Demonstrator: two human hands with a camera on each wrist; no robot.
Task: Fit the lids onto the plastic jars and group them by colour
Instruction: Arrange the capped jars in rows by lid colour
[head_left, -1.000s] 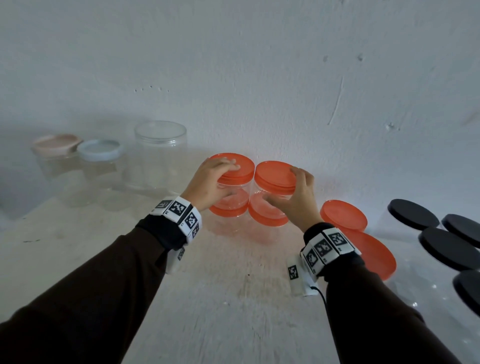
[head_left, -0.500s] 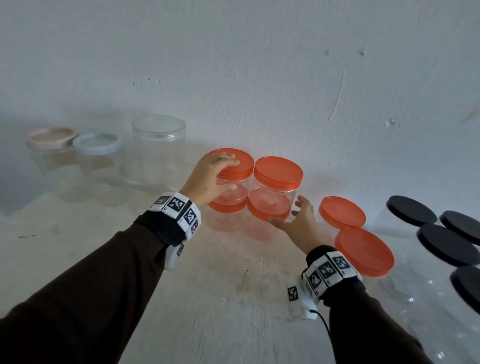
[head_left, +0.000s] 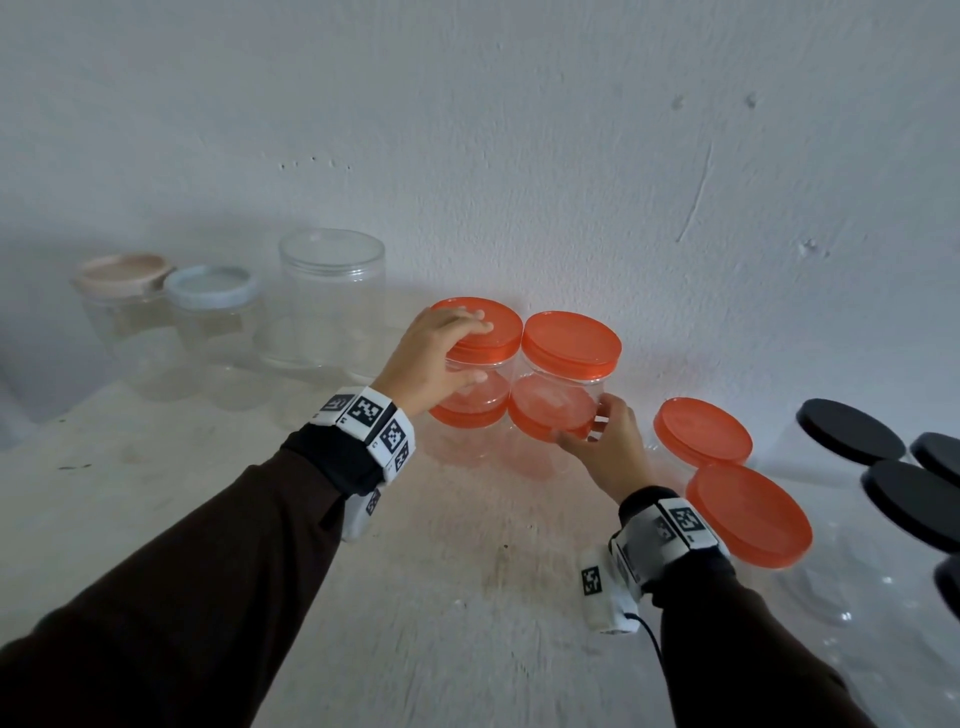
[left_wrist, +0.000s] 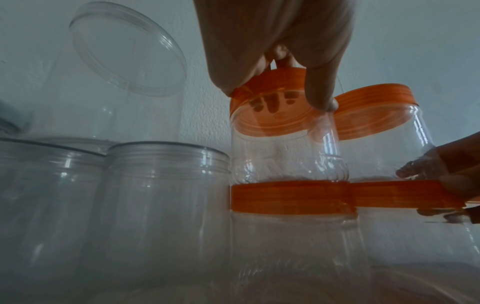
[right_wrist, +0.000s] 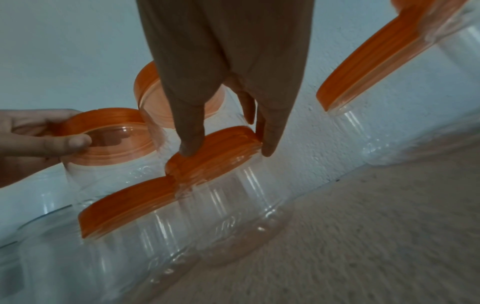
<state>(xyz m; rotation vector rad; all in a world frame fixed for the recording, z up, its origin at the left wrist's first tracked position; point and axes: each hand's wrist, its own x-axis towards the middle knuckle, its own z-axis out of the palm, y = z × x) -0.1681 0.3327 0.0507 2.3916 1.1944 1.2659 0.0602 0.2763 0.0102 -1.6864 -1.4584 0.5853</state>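
Two stacks of clear jars with orange lids stand against the wall. My left hand (head_left: 475, 351) grips the upper left jar's orange lid (head_left: 493, 325), fingers on top and thumb at the side; the left wrist view shows the same lid (left_wrist: 272, 115) under my fingers. The upper right jar (head_left: 571, 343) stands untouched beside it. My right hand (head_left: 587, 428) pinches the lower right jar's orange lid (head_left: 550, 410); in the right wrist view thumb and fingers straddle that lid (right_wrist: 221, 150).
Two more orange-lidded jars (head_left: 701, 431) (head_left: 748, 514) stand to the right, then several black-lidded jars (head_left: 852, 431). At the left are a pink-lidded jar (head_left: 122, 270), a blue-lidded jar (head_left: 210, 288) and a tall clear-lidded jar (head_left: 332, 254). Bare tabletop (head_left: 467, 597) lies in front.
My right hand has left the upper right jar's lid, dropped, and taken hold of the lower right lid. My left hand has stayed on the upper left lid.
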